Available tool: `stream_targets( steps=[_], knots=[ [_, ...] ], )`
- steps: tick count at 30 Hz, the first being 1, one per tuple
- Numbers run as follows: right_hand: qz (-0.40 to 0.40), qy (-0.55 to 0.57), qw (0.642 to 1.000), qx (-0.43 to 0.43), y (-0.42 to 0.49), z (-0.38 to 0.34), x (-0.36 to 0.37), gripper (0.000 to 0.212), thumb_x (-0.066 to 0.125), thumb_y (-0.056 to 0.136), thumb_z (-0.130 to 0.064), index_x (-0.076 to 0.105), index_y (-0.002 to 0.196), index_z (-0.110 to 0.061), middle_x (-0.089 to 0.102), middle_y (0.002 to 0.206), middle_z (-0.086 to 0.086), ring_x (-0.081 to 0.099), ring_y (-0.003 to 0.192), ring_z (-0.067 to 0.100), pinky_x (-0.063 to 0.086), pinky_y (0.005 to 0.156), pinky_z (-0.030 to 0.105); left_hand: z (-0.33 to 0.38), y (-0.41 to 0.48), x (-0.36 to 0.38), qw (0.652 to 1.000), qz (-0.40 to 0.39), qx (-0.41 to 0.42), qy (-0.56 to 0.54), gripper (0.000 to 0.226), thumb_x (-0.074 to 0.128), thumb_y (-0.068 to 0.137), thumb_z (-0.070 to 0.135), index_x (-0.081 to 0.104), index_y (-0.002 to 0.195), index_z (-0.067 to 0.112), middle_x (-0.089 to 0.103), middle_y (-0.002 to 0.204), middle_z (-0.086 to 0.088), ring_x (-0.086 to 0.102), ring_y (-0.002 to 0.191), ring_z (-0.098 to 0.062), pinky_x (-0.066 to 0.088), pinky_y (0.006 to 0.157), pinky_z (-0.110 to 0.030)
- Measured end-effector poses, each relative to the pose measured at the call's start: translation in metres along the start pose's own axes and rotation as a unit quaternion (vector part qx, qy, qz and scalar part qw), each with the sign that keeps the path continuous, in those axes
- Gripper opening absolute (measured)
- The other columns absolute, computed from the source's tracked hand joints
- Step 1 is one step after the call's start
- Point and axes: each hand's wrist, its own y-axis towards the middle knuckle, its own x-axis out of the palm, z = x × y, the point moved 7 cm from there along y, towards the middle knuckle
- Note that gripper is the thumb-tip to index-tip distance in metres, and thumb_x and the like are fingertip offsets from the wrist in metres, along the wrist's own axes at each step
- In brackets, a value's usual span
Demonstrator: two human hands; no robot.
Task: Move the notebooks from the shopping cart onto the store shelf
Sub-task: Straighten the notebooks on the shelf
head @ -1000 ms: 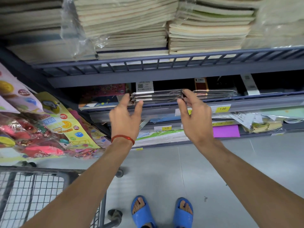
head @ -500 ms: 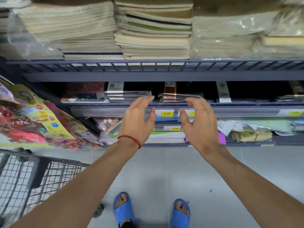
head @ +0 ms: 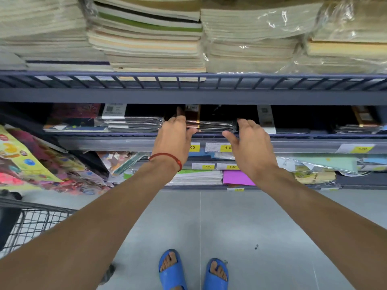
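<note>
A stack of dark, plastic-wrapped notebooks [head: 211, 125] lies on the middle store shelf [head: 125, 136]. My left hand [head: 174, 136], with a red string at the wrist, touches the stack's left end, fingers reaching into the shelf. My right hand [head: 249, 141] is at the stack's right end, fingers spread, holding nothing. A second wrapped stack [head: 134, 124] lies to the left on the same shelf. The wire shopping cart [head: 31, 225] stands at the lower left; its contents are out of sight.
The upper shelf [head: 192, 95] carries tall piles of pale notebooks [head: 146, 38]. Lower shelves hold paper pads, a purple sheet [head: 237, 177] and yellow price tags. Colourful packets [head: 31, 164] hang at the left. Grey tiled floor and my blue sandals lie below.
My hands have left the left-hand stack and moved right to the middle stack. The view has shifted right, so the cart sits further left.
</note>
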Motion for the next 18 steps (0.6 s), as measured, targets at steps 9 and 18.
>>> stream_targets(
  steps=[9,18],
  knots=[
    [0.003,-0.006,1.0,-0.01,0.0037,0.0007,0.0002,0.041,0.045,0.104,-0.041,0.057,0.102,-0.002,0.062,0.102,0.016,0.055,0.096,0.036,0.032,0.07,0.034,-0.0049,0.0008,-0.0042,0.998,0.049,0.005,-0.044,0.029,0.064,0.094,0.031,0.048,0.08,0.013,0.048,0.063,-0.002,0.053,0.067,-0.03,0.053,0.069,-0.041],
    [0.001,-0.025,1.0,-0.017,0.0038,-0.0033,0.0059,0.041,0.039,0.107,-0.037,0.056,0.114,0.0,0.06,0.111,0.017,0.054,0.106,0.033,0.039,0.08,0.036,-0.0069,-0.0024,0.0012,0.997,0.057,0.021,-0.048,0.03,0.061,0.095,0.035,0.054,0.092,0.007,0.054,0.062,-0.007,0.054,0.062,-0.03,0.051,0.064,-0.039]
  ],
)
